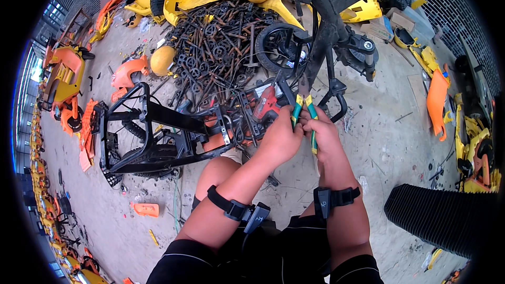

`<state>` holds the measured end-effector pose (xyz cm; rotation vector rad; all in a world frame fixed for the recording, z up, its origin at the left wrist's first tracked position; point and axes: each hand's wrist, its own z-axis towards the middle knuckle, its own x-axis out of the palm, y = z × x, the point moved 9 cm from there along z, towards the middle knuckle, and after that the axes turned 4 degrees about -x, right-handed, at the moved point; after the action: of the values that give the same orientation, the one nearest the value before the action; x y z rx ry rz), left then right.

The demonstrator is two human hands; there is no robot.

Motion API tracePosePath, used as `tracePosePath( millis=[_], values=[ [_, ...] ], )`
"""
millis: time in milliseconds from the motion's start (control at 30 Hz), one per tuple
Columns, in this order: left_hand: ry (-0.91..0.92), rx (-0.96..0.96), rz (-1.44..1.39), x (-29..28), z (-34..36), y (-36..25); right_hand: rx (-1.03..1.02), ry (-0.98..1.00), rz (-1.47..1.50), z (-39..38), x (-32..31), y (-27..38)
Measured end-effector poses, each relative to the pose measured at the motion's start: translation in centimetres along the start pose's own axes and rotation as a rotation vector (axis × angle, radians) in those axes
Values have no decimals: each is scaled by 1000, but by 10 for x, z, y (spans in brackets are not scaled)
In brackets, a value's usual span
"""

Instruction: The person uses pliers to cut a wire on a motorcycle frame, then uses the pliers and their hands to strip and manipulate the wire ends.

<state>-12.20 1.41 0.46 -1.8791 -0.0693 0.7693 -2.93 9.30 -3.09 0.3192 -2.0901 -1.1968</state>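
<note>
My left hand (282,132) and my right hand (323,135) are closed round the green-and-yellow handles of long pliers (311,111). The metal jaws point upward at the lower part of a black scooter front tube (319,52), and whether they grip anything there is unclear. A small wheel (273,45) is behind the tube. Just left of my hands a red power tool (265,102) lies among metal parts. A black scooter frame (152,121) with its tire reaches across the left side, beside my left forearm.
A heap of rusty bolts and brackets (215,47) fills the upper middle, backed by yellow panels (179,0). Orange body pieces (436,102) lie right and left. A ribbed black object (428,218) sits low on the right. A long row of scooters (37,168) lines the left edge.
</note>
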Motion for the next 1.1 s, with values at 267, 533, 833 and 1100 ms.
tracePosePath(
  millis=[267, 533, 833, 1100],
  values=[
    [17, 14, -39, 8, -5, -4, -40, -88, -41, 4, -18, -10],
    [-27, 148, 103, 10, -5, -13, -86, -171, -55, -3, -18, 3],
    [-87, 153, -123, 4, -5, -19, -130, -52, -52, -1, -40, 24],
    [278, 48, -132, 36, -12, -16, -97, 5, -22, -31, -46, 32]
  ],
)
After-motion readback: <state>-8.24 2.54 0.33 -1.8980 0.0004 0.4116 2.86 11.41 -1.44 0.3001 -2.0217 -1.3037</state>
